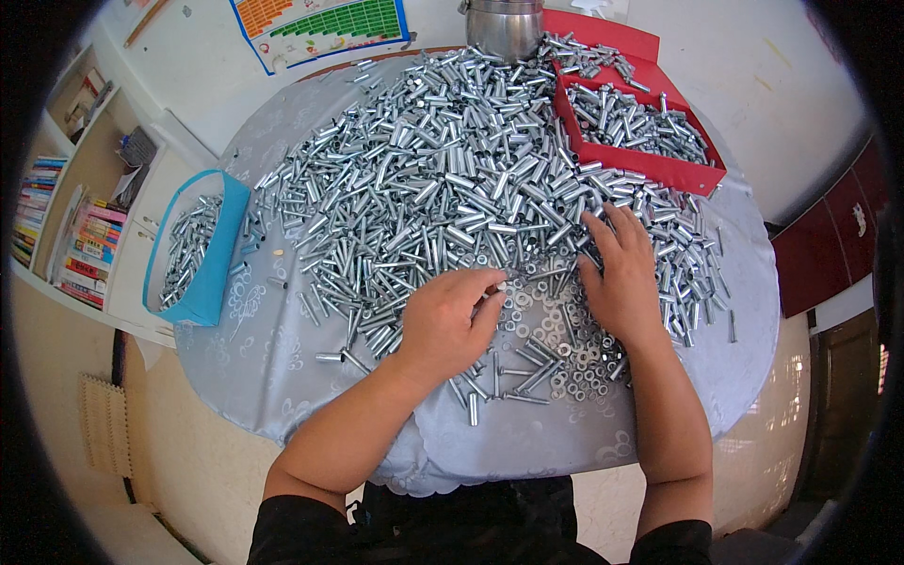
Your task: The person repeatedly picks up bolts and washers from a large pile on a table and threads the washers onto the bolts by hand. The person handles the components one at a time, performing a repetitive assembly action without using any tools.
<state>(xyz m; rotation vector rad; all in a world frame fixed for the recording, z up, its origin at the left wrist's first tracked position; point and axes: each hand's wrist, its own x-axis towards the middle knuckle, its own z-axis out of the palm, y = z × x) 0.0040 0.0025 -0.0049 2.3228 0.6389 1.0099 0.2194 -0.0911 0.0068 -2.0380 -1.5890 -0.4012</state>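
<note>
A large heap of silvery metal sleeves and bolts spreads over the table. My left hand is closed in a pinch at the heap's near side, thumb and forefinger close together. A small pale bit shows at its fingertips, too small to name. My right hand rests at the heap's right part with fingers apart and bent down, fingertips among the sleeves; I see nothing held in it. Between and below the hands lie many loose washers, with several bolts beside them.
A red box full of bolts stands at the far right, its lid open. At the left is a blue box of metal parts. A steel pot stands behind the heap. The round table wears a silvery cloth; bookshelves stand left.
</note>
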